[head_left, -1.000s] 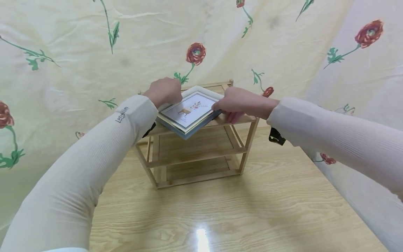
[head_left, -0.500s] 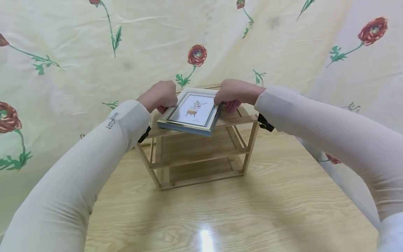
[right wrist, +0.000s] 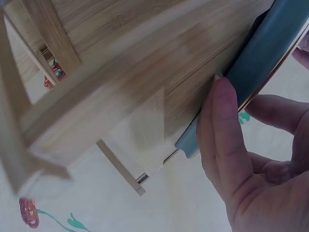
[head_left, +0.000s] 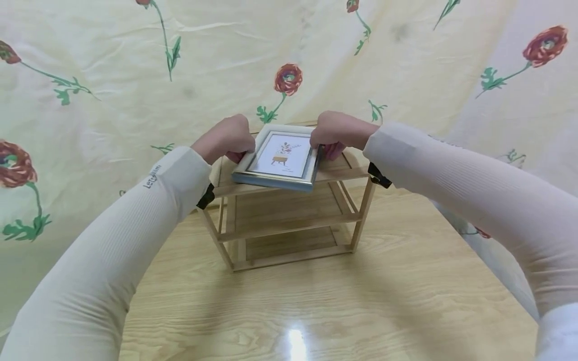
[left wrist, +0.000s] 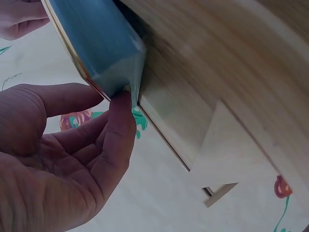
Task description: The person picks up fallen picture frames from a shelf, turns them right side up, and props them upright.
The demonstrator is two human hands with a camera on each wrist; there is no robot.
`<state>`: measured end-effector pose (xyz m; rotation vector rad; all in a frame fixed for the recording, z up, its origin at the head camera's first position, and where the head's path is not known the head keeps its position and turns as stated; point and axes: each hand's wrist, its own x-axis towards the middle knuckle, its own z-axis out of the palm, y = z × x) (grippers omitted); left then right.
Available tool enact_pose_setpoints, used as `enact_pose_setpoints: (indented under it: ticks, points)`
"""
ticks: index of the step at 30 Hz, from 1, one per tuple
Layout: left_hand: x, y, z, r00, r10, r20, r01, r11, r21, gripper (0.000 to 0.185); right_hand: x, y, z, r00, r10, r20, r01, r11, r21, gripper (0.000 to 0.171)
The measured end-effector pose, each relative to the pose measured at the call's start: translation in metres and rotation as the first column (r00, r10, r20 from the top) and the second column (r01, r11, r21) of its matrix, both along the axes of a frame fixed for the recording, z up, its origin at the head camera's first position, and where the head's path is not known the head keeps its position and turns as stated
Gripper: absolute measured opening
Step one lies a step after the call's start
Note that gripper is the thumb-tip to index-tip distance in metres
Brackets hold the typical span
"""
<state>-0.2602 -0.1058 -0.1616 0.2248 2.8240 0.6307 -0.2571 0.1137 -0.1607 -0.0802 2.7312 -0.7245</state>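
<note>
Picture frame [head_left: 284,155] in a two-sided grip at the top of a wooden rack [head_left: 289,228]

Left hand [head_left: 232,135]: the grip is narrow and holds the left side of the picture frame. In the left wrist view, the thumb [left wrist: 72,99] is at the gold front edge, and a bent finger [left wrist: 121,125] bears on the blue side wall near a corner.

Right hand [head_left: 336,133]: the grip is narrow and holds the right side of the picture frame. In the right wrist view, the fingertips [right wrist: 225,92] press on the blue side wall and the thumb is at the gold edge.

Position: the picture frame is at the top shelf [head_left: 343,174], between the two hands, picture side up. Its near edge reaches over the front rail. Whether the whole underside bears on the shelf cannot be determined.

Surroundings: two lower shelves sit beneath. The rack stands on a wood-grain floor [head_left: 271,311], in front of a flower-printed cloth [head_left: 217,65]. Both arms have pale sleeves [head_left: 135,220]; a black strap [head_left: 378,175] shows at each wrist.
</note>
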Motion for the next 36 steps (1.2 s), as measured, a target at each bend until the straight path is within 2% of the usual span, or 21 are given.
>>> enact_pose_setpoints:
  ticks: [5,13,17,21,24,36]
  points:
    - [0.000,-0.004,-0.002,0.999,0.033,0.015,-0.033,0.998,0.053,0.018,-0.012,-0.007,-0.003,0.999,0.010,-0.034,-0.009,1.000,0.027,0.017]
    - [0.001,-0.010,-0.008,0.996,0.091,0.000,-0.090,0.994,0.058,0.005,-0.031,-0.025,-0.004,0.996,0.045,-0.077,-0.035,0.990,0.136,0.019]
    - [0.002,-0.013,-0.009,0.993,0.115,-0.004,-0.114,0.992,0.050,0.014,-0.038,-0.034,-0.001,0.996,0.074,-0.045,-0.065,0.983,0.173,0.022]
    - [0.003,-0.017,-0.009,0.991,0.131,-0.003,-0.131,0.989,0.070,0.016,-0.045,-0.041,0.001,0.996,0.090,0.006,-0.090,0.980,0.177,0.026]
    - [0.002,-0.013,-0.008,0.992,0.127,0.004,-0.127,0.989,0.077,0.016,-0.047,-0.038,0.001,0.996,0.089,0.027,-0.092,0.981,0.173,0.027]
    - [-0.001,-0.015,-0.007,0.988,0.136,0.069,-0.143,0.983,0.112,0.017,-0.050,-0.037,0.000,0.992,0.123,0.008,-0.122,0.973,0.198,0.029]
